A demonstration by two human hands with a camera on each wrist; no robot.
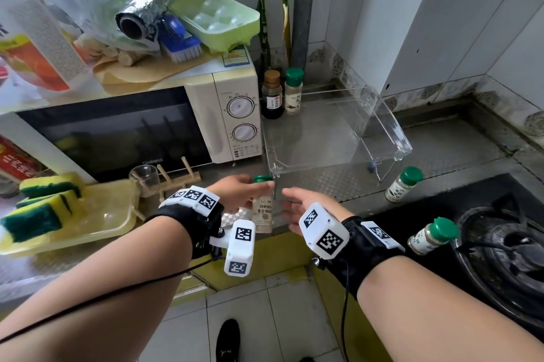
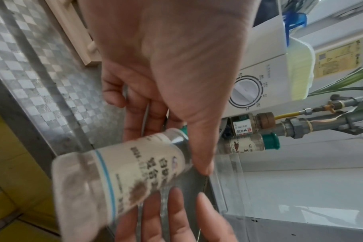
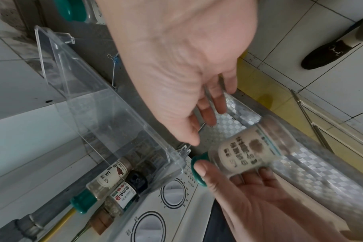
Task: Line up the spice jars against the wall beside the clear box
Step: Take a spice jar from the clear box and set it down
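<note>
- Left hand (image 1: 235,194) held the green-capped spice jar (image 1: 263,208) by its neck, thumb on the cap, above the worktop (image 1: 323,185) edge.
- Right hand (image 1: 297,208) hung loose and empty beside it, likely ready to steady.
- Two jars (image 1: 282,93) already stood against the wall beside the clear box (image 1: 391,138).

walls: white tiles (image 1: 368,8) with a patterned border strip | floor: pale tiles (image 1: 273,320) | bench (image 1: 459,152): embossed steel, yellow front below | left: cream microwave (image 1: 164,120) under piled clutter | corner: grey pipe (image 1: 303,8) and green plant stalks | right: black gas hob (image 1: 500,244) | light: soft daylight
</note>
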